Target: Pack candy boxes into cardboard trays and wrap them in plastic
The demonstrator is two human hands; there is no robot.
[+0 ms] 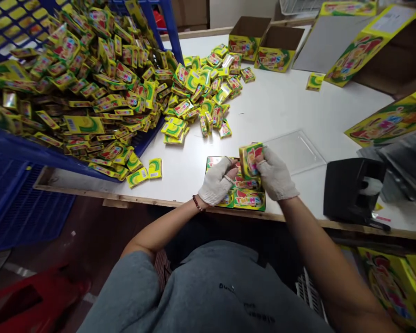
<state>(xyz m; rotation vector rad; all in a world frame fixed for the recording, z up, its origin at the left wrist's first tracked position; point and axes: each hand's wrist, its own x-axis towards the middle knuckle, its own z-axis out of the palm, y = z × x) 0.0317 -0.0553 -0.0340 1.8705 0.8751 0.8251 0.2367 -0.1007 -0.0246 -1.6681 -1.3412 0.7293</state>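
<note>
My right hand [276, 173], in a white fingerless glove, grips a small yellow-and-green "Twins" box [250, 159] with a watermelon picture, tilted above a block of like boxes. That block of small boxes [249, 200] lies in neat rows at the table's front edge, apparently inside a shallow tray whose sides I cannot make out. My left hand [217, 181], gloved the same way, rests over the block's left part with its fingers apart, partly hiding the boxes beneath. Just behind my right hand lies a clear plastic lid or tray [300, 150].
A blue crate [166, 27] tipped at the left spills small boxes [208, 88] onto the white table [273, 101]. Open display cartons [273, 58] stand at the back, larger ones [353, 51] at the right. A black tape dispenser [345, 192] sits near the right front edge. A red stool [38, 296] is lower left.
</note>
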